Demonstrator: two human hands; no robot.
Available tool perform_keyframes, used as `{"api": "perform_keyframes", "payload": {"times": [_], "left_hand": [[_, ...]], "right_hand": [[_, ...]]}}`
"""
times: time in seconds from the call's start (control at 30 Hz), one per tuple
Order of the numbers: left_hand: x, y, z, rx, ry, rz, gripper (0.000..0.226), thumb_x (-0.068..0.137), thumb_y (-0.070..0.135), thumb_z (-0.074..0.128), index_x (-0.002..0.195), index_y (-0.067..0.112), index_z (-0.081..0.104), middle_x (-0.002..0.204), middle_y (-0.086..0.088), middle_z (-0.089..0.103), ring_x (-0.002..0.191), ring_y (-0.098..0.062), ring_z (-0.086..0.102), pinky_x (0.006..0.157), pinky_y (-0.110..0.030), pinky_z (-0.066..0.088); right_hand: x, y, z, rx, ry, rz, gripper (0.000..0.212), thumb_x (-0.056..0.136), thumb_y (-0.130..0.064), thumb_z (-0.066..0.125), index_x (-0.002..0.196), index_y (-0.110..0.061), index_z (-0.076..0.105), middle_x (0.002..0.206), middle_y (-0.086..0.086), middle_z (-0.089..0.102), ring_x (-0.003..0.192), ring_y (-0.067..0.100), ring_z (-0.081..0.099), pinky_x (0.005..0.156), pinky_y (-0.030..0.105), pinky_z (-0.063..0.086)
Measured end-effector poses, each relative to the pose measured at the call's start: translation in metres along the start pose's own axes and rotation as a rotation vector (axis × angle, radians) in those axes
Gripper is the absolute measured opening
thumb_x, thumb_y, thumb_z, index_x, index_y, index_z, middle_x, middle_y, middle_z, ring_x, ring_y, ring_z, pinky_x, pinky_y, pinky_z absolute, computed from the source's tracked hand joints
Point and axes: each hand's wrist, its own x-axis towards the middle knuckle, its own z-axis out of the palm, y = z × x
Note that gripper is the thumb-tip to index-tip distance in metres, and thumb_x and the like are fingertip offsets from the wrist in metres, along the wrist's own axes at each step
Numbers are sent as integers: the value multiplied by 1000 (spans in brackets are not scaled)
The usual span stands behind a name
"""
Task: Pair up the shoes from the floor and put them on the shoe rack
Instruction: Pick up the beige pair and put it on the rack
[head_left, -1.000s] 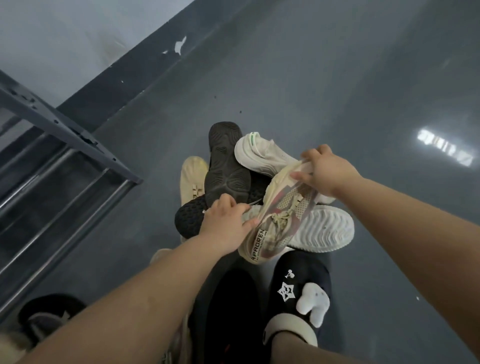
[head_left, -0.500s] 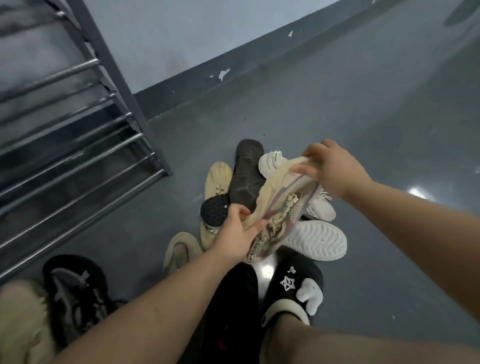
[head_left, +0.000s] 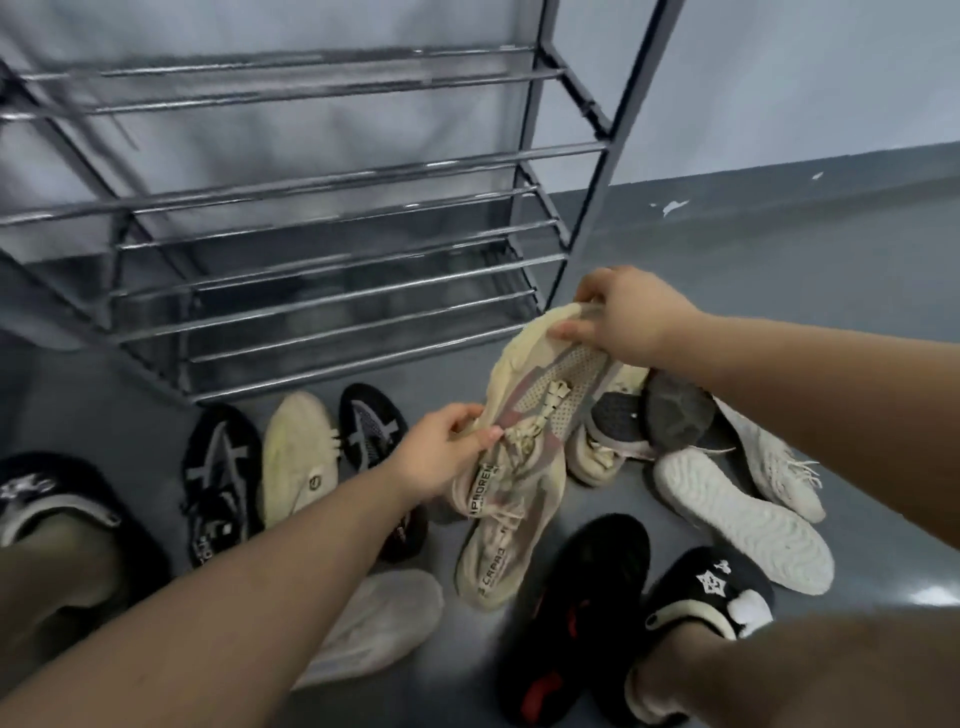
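Beige sneaker (head_left: 540, 410) held above floor pile, long axis running near-left to far-right. Left hand (head_left: 441, 457) pinching lace area; right hand (head_left: 628, 317) gripping far end, nearer shoe rack (head_left: 322, 208). Rack lying far-left of sneaker.

Shiny metal rack (head_left: 332, 161), knit beige sneaker (head_left: 540, 395), glossy floor (head_left: 831, 291)
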Motion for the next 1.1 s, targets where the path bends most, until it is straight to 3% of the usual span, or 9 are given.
{"api": "perform_keyframes", "payload": {"times": [0.07,0.13,0.33,0.43,0.53,0.6,0.73,0.93,1.1], "left_hand": [[-13,-16,-22,-39,25,-27,38,89,26,61,124,10,56,115,-4,64,94,-7,59,75,-8,47],[-24,-31,-42,-64,61,-55,37,89,23,61,123,9,58,114,-6,65,87,-3,59,67,-5,47],[-54,-60,-77,-74,18,-168,29,93,20,56,119,7,62,108,-5,67,89,-11,62,80,-19,50],[-61,-76,-77,-71,-23,-236,28,94,21,54,118,9,62,93,4,66,79,-6,61,69,-15,47],[-65,-90,-69,-60,-51,-285,30,95,24,54,120,10,62,89,6,65,78,-5,60,64,-15,44],[-66,-96,-64,-50,-37,-303,33,95,30,52,121,12,62,95,4,64,84,-8,59,68,-20,43],[-60,-106,-57,-146,43,-407,44,92,43,52,125,15,59,115,-4,66,107,-25,60,97,-37,45],[-38,-114,-40,-275,110,-528,48,91,46,52,121,9,60,112,-15,68,104,-34,62,97,-45,47],[-15,-123,-14,-315,98,-598,50,90,47,54,122,10,61,116,-14,66,106,-34,61,98,-46,46]], "right_hand": [[6,-30,13,9,-32,-21,56,83,-50,64,123,-11,54,126,12,54,112,29,53,84,31,40],[9,-55,29,50,-59,-19,58,84,-49,64,126,-11,52,127,12,54,112,29,54,83,32,41],[-17,-86,101,434,-31,210,65,87,-45,61,140,-16,38,136,12,47,111,31,55,86,34,44],[-39,-91,135,594,-55,333,84,86,-45,63,151,-18,17,151,9,30,129,32,43,103,39,38],[-51,-88,153,641,-35,432,95,85,-46,64,153,-16,5,154,9,29,137,30,35,107,36,33],[-57,-81,165,721,-42,502,97,84,-46,66,153,-13,6,153,11,32,137,29,37,106,36,35],[-73,-60,195,914,-169,667,99,80,-50,68,153,-15,9,150,11,35,130,31,44,100,45,47],[-81,-22,208,954,-249,856,67,86,-41,65,136,-4,38,124,14,53,102,27,49,84,41,48],[-73,-7,217,968,-311,904,56,91,-41,58,132,-4,45,124,10,52,108,28,50,81,42,51]]}}
